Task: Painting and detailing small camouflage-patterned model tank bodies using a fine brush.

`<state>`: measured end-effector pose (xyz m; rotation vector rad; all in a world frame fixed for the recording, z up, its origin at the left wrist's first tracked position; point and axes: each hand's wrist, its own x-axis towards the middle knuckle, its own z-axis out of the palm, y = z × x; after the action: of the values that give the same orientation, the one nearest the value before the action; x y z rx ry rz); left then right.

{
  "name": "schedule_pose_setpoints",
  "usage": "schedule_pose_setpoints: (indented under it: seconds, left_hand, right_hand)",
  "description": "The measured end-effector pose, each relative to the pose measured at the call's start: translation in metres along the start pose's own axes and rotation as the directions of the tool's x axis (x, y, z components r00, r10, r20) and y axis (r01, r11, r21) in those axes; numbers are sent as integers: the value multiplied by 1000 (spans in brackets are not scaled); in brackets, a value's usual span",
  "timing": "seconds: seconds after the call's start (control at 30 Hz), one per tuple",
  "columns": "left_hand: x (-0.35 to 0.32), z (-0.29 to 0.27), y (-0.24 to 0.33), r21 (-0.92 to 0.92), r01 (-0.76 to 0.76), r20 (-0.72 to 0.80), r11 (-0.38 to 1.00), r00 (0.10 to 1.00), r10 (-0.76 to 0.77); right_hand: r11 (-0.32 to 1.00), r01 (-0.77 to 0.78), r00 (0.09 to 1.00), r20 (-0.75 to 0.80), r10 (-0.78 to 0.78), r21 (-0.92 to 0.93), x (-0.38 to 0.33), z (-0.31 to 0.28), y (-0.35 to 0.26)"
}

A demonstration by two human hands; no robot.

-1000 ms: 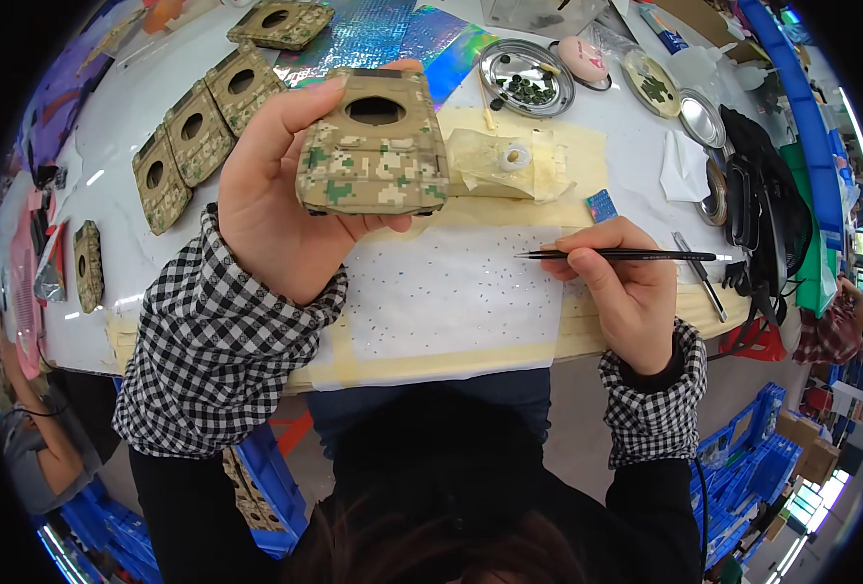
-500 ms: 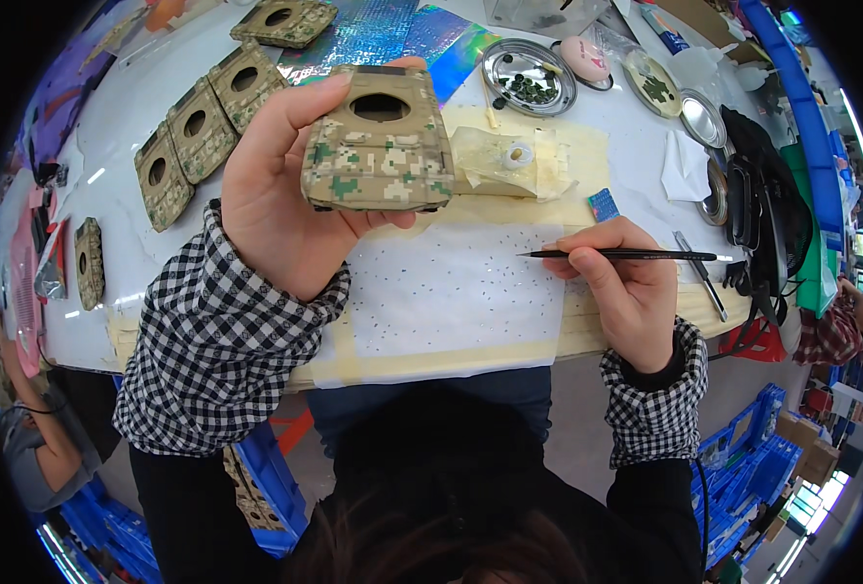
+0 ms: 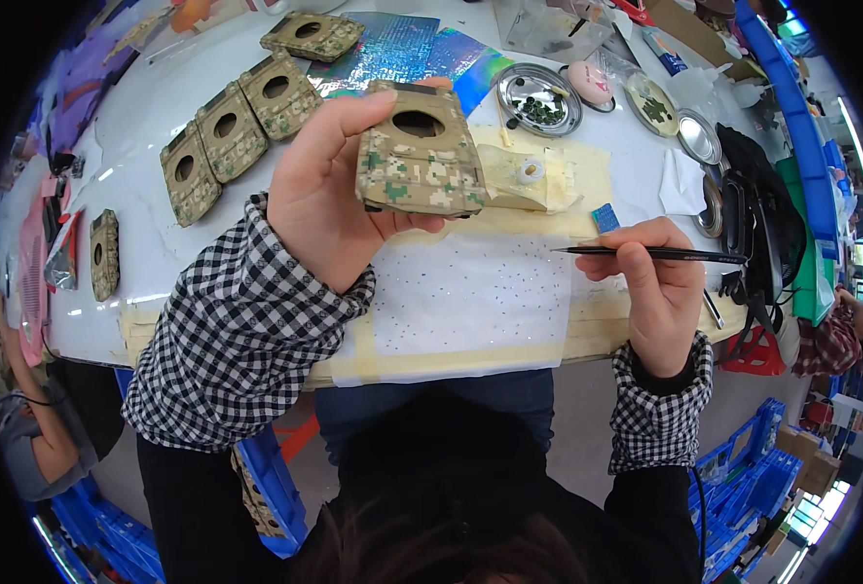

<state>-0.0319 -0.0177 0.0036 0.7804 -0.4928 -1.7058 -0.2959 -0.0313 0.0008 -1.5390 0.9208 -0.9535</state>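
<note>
A: Where's the shell (image 3: 420, 164)?
B: Raised over the desk (image 3: 149, 219), gripped in the left hand (image 3: 326, 200). The right hand (image 3: 651, 282) pinches a brush (image 3: 645, 254).
A: Step?
B: Painting, seemingly; next calls for a steady tip.

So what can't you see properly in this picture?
- Head view: the underside of the camouflage turret piece is hidden by the left hand.
- The brush tip is too thin to show any paint.
- The bits in the round metal dish are too small to tell.
</note>
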Motion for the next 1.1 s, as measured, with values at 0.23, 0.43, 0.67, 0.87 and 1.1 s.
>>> schedule_pose_setpoints:
  seconds: [0.23,0.43,0.67,0.87,1.1]
  left_hand:
    - [-2,6,2,-1,4,24,1000,1000,-4]
    - [-2,0,2,-33,39,96,999,995,-35]
    - [-1,-3,0,-62,50,123,997,991,-42]
    - [-3,1,0,-40,55,70,998,996,-52]
    - [-2,1,0,-31,45,70,998,997,-43]
  right_hand:
    - [928,369,928,72,-365,-52,32,26,-48]
    - [926,375,918,124,-376,27,53,58,-55]
    - [924,383,913,149,-381,12,52,62,-47]
    - [913,408,903,141,-406,12,53,62,-43]
    - [901,433,891,161,-425,-15,54,60,-43]
